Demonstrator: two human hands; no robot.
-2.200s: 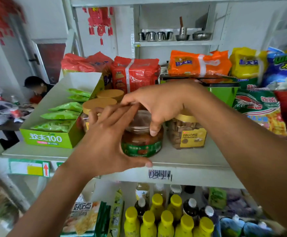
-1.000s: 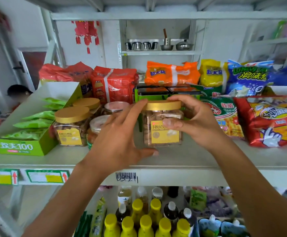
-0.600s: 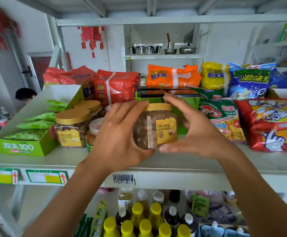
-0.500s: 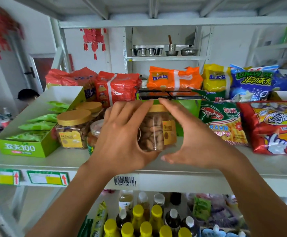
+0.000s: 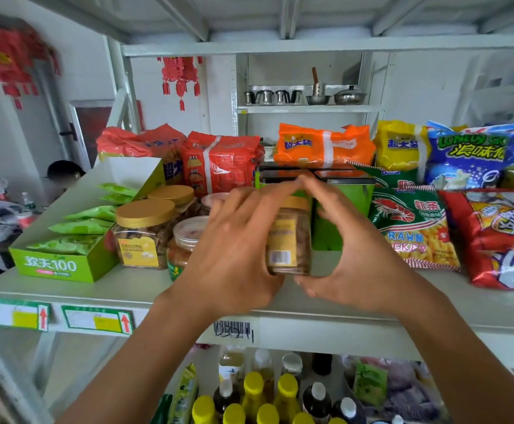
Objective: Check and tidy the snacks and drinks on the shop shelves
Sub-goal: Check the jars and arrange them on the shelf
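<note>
**As both hands close on it, a snack jar stands at the shelf front**

Although the moving fingers are a little blurred, it is plain enough that the snack jar (image 5: 289,240) sits right between the two hands, in the middle of the shelf (image 5: 66,293) and close to its front edge. The left hand (image 5: 237,252) wraps the jar's left side, fingers curled up toward the gold lid. The right hand (image 5: 350,255) takes the other side, fingertips over the lid and thumb low by the base. Each grip is clamped on the jar, and neither hand is nearer than the other.

The jar's long axis runs straight up and down. Its yellow label with the barcode faces front and somewhat left. I cannot tell whether the base rests on the shelf or hangs just above it, since the thumbs hide that edge.

Just behind stands a green tin (image 5: 344,215). To the left are a matching gold-lidded jar (image 5: 142,231) and a clear-lidded jar (image 5: 188,240), and a prawn cracker bag (image 5: 411,231) lies to the right.

To my eye the coming move is a turn about that upright axis to square the label, and then a small push into line with its twin on the left.
</note>
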